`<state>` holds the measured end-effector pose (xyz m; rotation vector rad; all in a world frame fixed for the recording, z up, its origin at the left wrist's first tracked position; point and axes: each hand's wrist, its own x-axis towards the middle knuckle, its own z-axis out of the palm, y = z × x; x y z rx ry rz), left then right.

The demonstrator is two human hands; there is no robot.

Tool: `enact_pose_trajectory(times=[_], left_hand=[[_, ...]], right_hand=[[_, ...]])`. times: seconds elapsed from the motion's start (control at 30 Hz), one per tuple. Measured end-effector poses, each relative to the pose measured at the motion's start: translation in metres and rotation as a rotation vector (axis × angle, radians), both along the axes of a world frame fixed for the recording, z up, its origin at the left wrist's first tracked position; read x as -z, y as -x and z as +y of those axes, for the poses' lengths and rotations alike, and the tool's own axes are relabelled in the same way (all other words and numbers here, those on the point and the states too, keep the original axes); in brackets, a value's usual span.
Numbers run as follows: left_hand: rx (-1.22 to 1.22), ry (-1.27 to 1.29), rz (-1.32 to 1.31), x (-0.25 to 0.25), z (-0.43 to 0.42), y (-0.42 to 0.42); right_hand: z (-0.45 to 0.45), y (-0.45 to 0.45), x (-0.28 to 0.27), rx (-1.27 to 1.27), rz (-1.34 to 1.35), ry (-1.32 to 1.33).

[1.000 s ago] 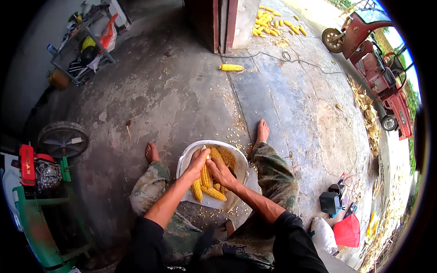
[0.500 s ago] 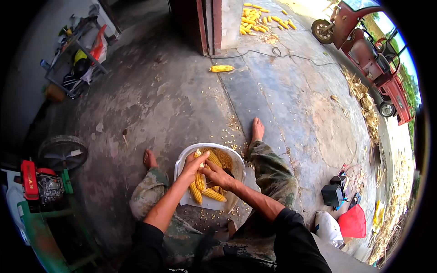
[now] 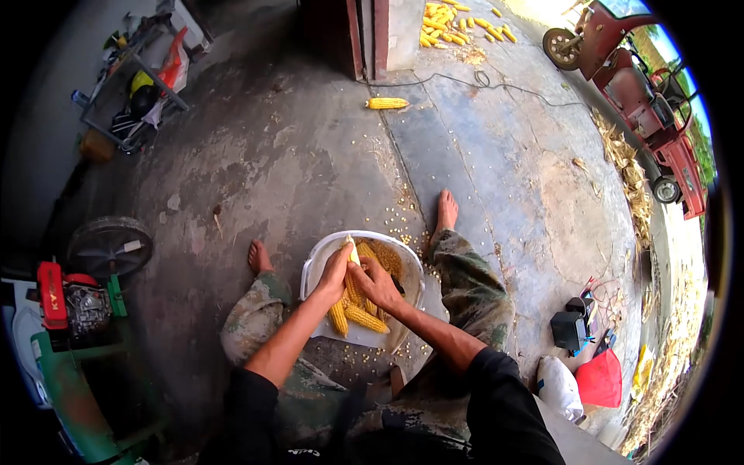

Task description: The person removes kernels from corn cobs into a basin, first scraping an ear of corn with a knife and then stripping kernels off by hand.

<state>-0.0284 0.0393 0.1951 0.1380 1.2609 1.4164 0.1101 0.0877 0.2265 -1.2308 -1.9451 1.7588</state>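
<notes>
A white basin (image 3: 418,271) stands between my feet, with several yellow corn cobs (image 3: 363,317) and loose kernels (image 3: 391,260) in it. Over its left part, my left hand (image 3: 335,271) is wrapped round an upright corn cob (image 3: 353,249), whose pale tip sticks out above the fingers. My right hand (image 3: 375,284) presses against the same cob from the right, its fingers bent and close to the left hand. The lower end of the held cob is partly hidden by the hands and the cobs below.
One cob (image 3: 387,103) lies on the floor ahead, near a cable (image 3: 434,76). Beyond are a corn pile (image 3: 446,25) and a red three-wheeler (image 3: 628,93). A green machine (image 3: 101,380) stands left; a black box (image 3: 568,331), white sack (image 3: 558,387) and red bag (image 3: 599,378) are right.
Half a second ago my right fingers were more spread and lower on the cob; now they are bent against it, closer to my left hand. The view has shifted slightly.
</notes>
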Motion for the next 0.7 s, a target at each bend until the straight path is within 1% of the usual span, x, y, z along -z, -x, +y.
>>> enact_pose_trajectory(times=[0.03,0.07,0.1,0.13,0.17,0.2,0.27,0.3,0.33,0.4,0.43,0.47,0.53,0.57,0.6,0.67,0.7], left_hand=[[0.062,-0.029,-0.052,0.001,-0.004,0.002],[0.031,0.034,-0.058,-0.002,-0.001,0.002],[0.061,-0.004,-0.069,0.017,-0.002,0.009],[0.054,-0.017,-0.107,0.007,-0.001,0.007],[0.035,-0.022,-0.112,-0.01,0.001,0.005],[0.021,-0.031,-0.118,-0.02,0.002,0.003],[-0.024,-0.067,-0.122,-0.016,0.002,0.004],[-0.033,-0.049,-0.159,-0.018,0.002,0.006],[-0.042,-0.045,-0.158,-0.021,0.003,0.007],[-0.052,-0.075,-0.183,-0.026,0.003,0.006],[-0.061,-0.072,-0.153,-0.028,0.003,0.004],[-0.065,-0.067,-0.155,-0.031,0.004,0.002],[-0.043,-0.109,-0.104,-0.034,0.004,0.001],[-0.021,-0.094,-0.082,-0.035,0.004,0.001],[-0.026,-0.088,-0.086,-0.038,0.003,0.0],[-0.024,-0.065,-0.029,-0.044,0.004,0.0],[-0.037,-0.081,-0.011,-0.04,0.005,0.001]], right_hand=[[-0.004,-0.003,0.001,0.027,0.025,0.07],[-0.001,0.001,-0.001,0.062,0.062,0.126],[0.0,0.0,-0.006,0.048,0.036,0.159],[0.002,0.0,-0.01,0.029,0.008,0.186],[0.001,0.002,-0.009,0.084,0.034,0.212],[0.001,0.003,-0.013,0.102,0.112,0.168],[0.003,0.003,0.0,0.101,0.117,0.226],[0.002,0.003,-0.002,0.09,0.177,0.27],[0.002,0.002,-0.004,0.082,0.182,0.247],[0.003,0.002,-0.009,0.089,0.188,0.307],[0.004,0.003,-0.014,0.098,0.197,0.324],[0.006,0.001,-0.009,0.097,0.15,0.35],[0.006,0.002,-0.002,0.135,0.215,0.318],[0.006,0.002,0.006,0.169,0.209,0.396],[0.005,0.002,0.004,0.166,0.204,0.403],[0.006,0.003,-0.001,0.172,0.242,0.599],[0.005,0.008,-0.005,0.172,0.254,0.598]])
